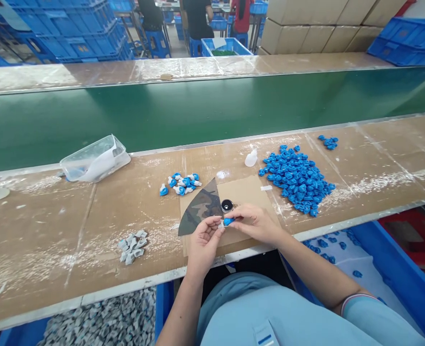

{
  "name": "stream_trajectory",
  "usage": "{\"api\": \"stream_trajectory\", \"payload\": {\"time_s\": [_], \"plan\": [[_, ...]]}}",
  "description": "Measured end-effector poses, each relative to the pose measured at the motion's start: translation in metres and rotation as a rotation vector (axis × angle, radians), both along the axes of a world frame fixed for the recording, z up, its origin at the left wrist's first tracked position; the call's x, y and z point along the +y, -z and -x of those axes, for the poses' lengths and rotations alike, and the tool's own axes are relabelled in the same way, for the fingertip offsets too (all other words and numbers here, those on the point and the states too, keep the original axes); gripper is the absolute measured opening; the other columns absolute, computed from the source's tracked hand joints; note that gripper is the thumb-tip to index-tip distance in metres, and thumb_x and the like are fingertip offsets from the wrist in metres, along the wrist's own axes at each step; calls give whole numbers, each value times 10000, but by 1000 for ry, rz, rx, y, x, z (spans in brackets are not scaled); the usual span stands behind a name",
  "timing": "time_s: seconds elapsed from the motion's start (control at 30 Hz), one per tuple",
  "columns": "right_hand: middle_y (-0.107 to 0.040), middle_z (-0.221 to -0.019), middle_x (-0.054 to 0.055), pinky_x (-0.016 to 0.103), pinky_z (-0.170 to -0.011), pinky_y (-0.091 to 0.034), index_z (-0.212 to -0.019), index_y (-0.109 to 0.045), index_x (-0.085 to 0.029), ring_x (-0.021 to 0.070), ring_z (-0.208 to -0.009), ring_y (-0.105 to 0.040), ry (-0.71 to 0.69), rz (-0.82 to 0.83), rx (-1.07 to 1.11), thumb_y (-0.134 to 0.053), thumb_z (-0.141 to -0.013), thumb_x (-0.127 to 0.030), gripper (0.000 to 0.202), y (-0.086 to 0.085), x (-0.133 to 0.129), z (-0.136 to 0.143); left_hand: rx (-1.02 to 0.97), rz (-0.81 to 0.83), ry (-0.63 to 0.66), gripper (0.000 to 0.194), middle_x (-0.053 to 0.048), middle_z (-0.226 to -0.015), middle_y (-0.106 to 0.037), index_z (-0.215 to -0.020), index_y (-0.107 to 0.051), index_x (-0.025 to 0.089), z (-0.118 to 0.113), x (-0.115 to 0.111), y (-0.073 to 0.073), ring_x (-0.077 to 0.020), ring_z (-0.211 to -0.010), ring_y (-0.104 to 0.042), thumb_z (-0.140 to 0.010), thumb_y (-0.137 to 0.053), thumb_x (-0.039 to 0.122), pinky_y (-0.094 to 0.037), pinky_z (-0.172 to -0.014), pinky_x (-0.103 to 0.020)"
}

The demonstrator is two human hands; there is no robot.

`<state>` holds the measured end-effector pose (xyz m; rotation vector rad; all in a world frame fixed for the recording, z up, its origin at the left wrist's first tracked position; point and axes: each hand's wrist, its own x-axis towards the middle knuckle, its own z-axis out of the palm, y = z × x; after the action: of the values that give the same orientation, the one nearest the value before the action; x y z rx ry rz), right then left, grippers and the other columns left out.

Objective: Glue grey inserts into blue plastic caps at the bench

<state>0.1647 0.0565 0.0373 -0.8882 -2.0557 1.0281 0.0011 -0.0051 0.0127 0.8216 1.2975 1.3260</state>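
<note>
My left hand (203, 240) and my right hand (254, 222) meet over the front edge of the brown workbench (90, 216). The right hand pinches a small blue plastic part (228, 221). The left fingertips pinch a small white piece (220, 224) against its end. Just behind the hands lie a camouflage-patterned sheet (200, 207) and a small black round cap (227, 205). To the right spreads a large pile of blue parts (297, 179). A small group of blue-and-white joined parts (181, 183) lies behind the sheet. A little heap of grey-white pieces (132, 245) sits to the left.
A tipped clear plastic tub (94, 158) and a small white squeeze bottle (251, 157) lie near the green conveyor belt (198, 110). Blue bins under the bench hold grey pieces (107, 319) and blue parts (333, 247). People sit far behind, beside stacked blue crates and cardboard boxes.
</note>
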Motion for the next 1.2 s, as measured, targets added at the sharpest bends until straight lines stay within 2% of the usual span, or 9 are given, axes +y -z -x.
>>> {"api": "stream_trajectory", "payload": {"time_s": [0.23, 0.33, 0.53, 0.7, 0.77, 0.9, 0.97, 1.1, 1.2], "plan": [[-746, -858, 57, 276, -739, -542, -946, -726, -207, 156, -799, -683, -91, -28, -7, -625, -860, -342, 189, -1, 5, -5, 87, -64, 84, 249, -64, -887, -700, -915, -660, 182, 3, -1, -5, -170, -869, -666, -695, -719, 280, -540, -834, -312], [-748, -825, 55, 260, -692, -547, -919, -733, -201, 149, -758, -686, -74, 10, 44, -635, -849, -371, 209, 1, 4, -5, 62, -71, 67, 259, -48, -834, -691, -914, -641, 182, 3, -1, -8, -158, -829, -665, -688, -726, 274, -545, -799, -297], [-753, -827, 41, 275, -716, -558, -899, -743, -231, 154, -768, -697, 11, 27, 108, -643, -834, -414, 219, 13, -4, -5, 25, -27, 10, 298, -36, -767, -676, -876, -597, 178, -7, 0, -10, -152, -765, -672, -658, -749, 314, -545, -736, -274], [-750, -934, 45, 288, -778, -543, -1020, -719, -245, 157, -837, -690, 9, -79, -2, -622, -860, -351, 215, 13, -2, -18, 104, -36, 62, 356, -32, -770, -683, -979, -580, 193, -1, 9, -12, -167, -804, -687, -682, -726, 324, -548, -801, -315], [-749, -923, 42, 302, -766, -541, -1003, -721, -251, 164, -813, -684, 121, -145, -97, -609, -866, -322, 191, 13, 6, -34, 188, -44, -4, 360, -43, -807, -686, -974, -585, 193, 11, 18, -9, -175, -818, -686, -679, -720, 349, -551, -796, -325], [-745, -869, 69, 375, -746, -529, -910, -728, -219, 223, -798, -665, 567, -338, -358, -558, -875, -237, 175, 14, 28, -77, 342, -18, -239, 343, -46, -801, -671, -918, -590, 178, 43, 45, 1, -175, -780, -674, -639, -714, 334, -552, -783, -339], [-742, -879, 72, 393, -754, -520, -896, -725, -217, 239, -809, -654, 697, -393, -475, -557, -863, -209, 171, 15, 38, -95, 368, 8, -306, 321, -48, -801, -667, -906, -583, 173, 56, 57, 4, -175, -771, -670, -633, -699, 296, -550, -799, -354], [-738, -854, 66, 384, -720, -509, -865, -720, -233, 240, -767, -631, 728, -424, -645, -581, -839, -190, 148, 18, 52, -105, 366, -32, -358, 349, -86, -925, -671, -962, -564, 172, 68, 68, 6, -193, -888, -672, -642, -679, 250, -533, -862, -373], [-735, -854, 68, 365, -677, -489, -867, -708, -245, 239, -755, -618, 688, -420, -733, -597, -819, -175, 139, 19, 55, -97, 394, -63, -367, 337, -96, -975, -666, -974, -561, 177, 66, 61, 8, -192, -881, -674, -665, -664, 263, -536, -843, -362]]}}
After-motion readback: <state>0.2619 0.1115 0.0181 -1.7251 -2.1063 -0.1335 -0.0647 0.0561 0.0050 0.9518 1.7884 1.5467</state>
